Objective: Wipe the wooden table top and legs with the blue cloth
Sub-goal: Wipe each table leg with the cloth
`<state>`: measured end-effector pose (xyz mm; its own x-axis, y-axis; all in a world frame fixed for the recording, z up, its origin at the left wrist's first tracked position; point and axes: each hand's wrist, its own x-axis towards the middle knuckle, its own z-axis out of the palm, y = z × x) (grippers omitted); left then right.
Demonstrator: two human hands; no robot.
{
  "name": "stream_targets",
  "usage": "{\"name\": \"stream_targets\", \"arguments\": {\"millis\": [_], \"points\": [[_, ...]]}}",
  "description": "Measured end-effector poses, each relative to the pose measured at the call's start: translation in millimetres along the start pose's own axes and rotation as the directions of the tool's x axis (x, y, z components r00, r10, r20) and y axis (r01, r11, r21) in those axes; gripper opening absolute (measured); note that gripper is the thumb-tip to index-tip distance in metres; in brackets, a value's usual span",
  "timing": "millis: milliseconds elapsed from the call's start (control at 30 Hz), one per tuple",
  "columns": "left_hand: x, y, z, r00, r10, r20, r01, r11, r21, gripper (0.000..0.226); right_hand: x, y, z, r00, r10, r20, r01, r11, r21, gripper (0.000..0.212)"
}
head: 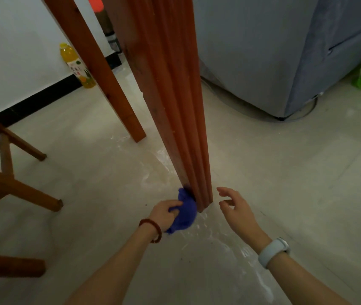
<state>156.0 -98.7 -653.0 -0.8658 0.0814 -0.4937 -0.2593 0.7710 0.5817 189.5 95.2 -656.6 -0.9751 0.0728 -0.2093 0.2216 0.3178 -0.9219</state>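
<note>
Nearest the camera, two bare forearms reach down over a pale, glossy tiled floor streaked with wet sheen. The left wrist wears a string of dark reddish beads, the right a white band watch. The left hand grips the blue cloth, a soft crumpled wad, with fingers curled into its folds; the cloth is pressed against the left side of the foot of the near table leg, low at the floor. The right hand hovers just beside the leg's right side, holding nothing, its fingers loosely spread and slightly bent. The leg is reddish-brown wood with long rounded flutes running down its length. Behind it stands a second leg, plain and square-edged. To the left are brown wooden stool frames. Farther back, a yellow drink bottle stands against the white wall, and a grey fabric-covered appliance sits to the right.
</note>
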Motion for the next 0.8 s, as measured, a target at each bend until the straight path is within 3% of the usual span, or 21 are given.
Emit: {"name": "stream_targets", "arguments": {"millis": [100, 200, 300, 367, 467, 600, 700, 800], "points": [[-19, 6, 1, 0.972, 0.216, 0.095, -0.206, 0.973, -0.109, 0.032, -5, -2, 0, 0.986, -0.054, 0.156, 0.036, 0.992, 0.118, 0.036], [-36, 33, 2, 0.955, 0.289, -0.062, -0.293, 0.899, -0.324, 0.032, -11, -5, 0, 0.952, -0.113, 0.285, 0.028, 0.957, 0.288, 0.043], [-42, 55, 7, 0.934, 0.275, -0.230, -0.347, 0.852, -0.392, 0.022, -12, -8, -6, 0.952, -0.109, 0.286, -0.011, 0.922, 0.388, 0.050], [-44, 64, 9, 0.932, 0.237, -0.273, -0.343, 0.817, -0.463, 0.023, -8, -7, -11, 0.970, -0.131, 0.205, 0.050, 0.933, 0.357, 0.044], [-46, 71, 10, 0.916, 0.209, -0.343, -0.367, 0.783, -0.502, 0.026, -2, -13, -23, 0.987, -0.157, -0.041, 0.162, 0.938, 0.307, 0.040], [-48, 75, -1, 0.752, 0.153, -0.641, -0.441, 0.839, -0.318, 0.034, 18, -46, -47, 0.898, -0.140, -0.416, 0.253, 0.940, 0.230, 0.050], [-51, 78, -15, 0.668, 0.251, -0.701, -0.526, 0.825, -0.206, 0.057, 35, -84, -52, 0.810, -0.323, -0.489, 0.423, 0.900, 0.106, 0.051], [-54, 83, -18, 0.690, 0.406, -0.599, -0.561, 0.823, -0.088, 0.072, 48, -115, -38, 0.707, -0.548, -0.447, 0.617, 0.787, 0.011, 0.046]]}}
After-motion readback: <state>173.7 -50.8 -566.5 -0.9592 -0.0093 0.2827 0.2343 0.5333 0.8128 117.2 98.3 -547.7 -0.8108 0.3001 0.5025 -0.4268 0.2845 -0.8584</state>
